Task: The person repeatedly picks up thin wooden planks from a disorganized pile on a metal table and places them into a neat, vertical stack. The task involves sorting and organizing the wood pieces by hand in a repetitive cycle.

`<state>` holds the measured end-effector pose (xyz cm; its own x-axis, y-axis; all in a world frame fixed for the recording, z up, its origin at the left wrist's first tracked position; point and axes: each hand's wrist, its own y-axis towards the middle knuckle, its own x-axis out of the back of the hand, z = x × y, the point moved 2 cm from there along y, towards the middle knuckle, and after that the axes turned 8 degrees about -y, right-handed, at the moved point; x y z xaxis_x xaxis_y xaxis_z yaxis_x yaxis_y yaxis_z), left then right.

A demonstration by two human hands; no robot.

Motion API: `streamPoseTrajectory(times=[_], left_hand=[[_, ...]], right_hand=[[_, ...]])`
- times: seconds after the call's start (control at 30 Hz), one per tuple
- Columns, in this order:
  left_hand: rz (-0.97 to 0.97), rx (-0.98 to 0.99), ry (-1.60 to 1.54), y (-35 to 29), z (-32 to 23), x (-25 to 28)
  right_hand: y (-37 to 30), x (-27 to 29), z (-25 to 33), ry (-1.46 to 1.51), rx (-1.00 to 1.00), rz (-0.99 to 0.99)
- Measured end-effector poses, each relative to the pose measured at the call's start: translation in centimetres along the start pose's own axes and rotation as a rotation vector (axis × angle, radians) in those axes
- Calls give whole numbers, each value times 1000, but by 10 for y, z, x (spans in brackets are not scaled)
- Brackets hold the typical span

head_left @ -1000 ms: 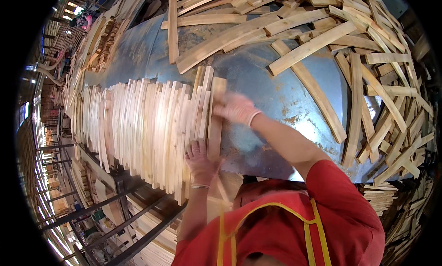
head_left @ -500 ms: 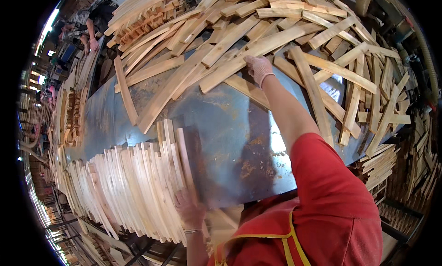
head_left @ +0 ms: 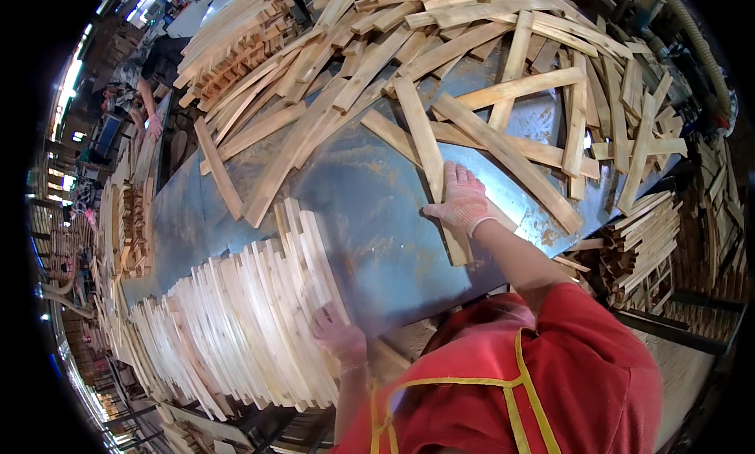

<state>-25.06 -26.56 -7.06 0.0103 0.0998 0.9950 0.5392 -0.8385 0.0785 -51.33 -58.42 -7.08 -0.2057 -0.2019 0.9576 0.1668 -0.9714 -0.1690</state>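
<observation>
One flat, straight-edged wooden board (head_left: 417, 124) slants over the dust-streaked metal table (head_left: 377, 253) in the head view, partly covered by the right hand (head_left: 462, 198), its gloved fingers parted; the left hand (head_left: 340, 338) touches the row of pale, close-set strips (head_left: 232, 324), and whether either grips we cannot tell. Beyond, we see loose boards (head_left: 503, 143), too many to count, crisscrossed near a layered stack (head_left: 236, 49).

Right hand (head_left: 462, 198) and plank (head_left: 421, 128) now nearer
</observation>
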Motion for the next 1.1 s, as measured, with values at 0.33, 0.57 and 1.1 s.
streamPoseTrajectory(times=[0.33,0.57,1.1], left_hand=[[116,-126,-192,-4,29,10],[123,-176,-164,0,13,5],[437,-263,-750,46,-230,-2]], right_hand=[[-127,-41,81,876,70,256],[-171,-53,143,474,839,902],[49,51,-132,282,119,394]])
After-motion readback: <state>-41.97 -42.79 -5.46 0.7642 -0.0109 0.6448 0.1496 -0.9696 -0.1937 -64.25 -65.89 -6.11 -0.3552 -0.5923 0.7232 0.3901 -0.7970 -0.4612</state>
